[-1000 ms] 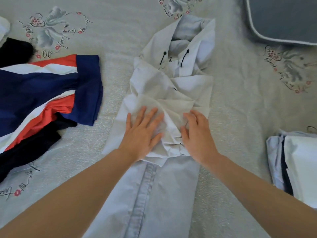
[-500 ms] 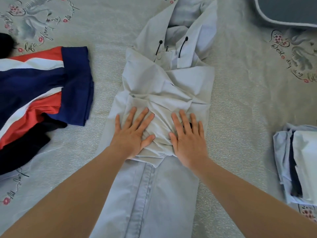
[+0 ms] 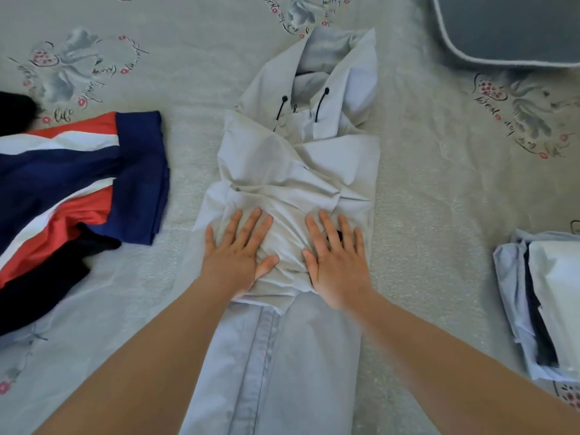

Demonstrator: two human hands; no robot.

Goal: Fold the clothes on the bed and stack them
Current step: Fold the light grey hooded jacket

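Two hands lay flat, fingers straight and spread: the left hand and right hand pressed the bunched sleeves of the hoodie mid-bed. The creases could be pressed in, or the slack sleeves might spring loose on release. A striped shirt crowded the left; the stack sat at the right edge, with bare bed between.

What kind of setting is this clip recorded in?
Most likely a bedroom, on a bed. Both hands press a pale hooded jacket flat on a printed bedspread; a grey pillow lies at the far right corner, and a stack of folded clothes sits to the right.
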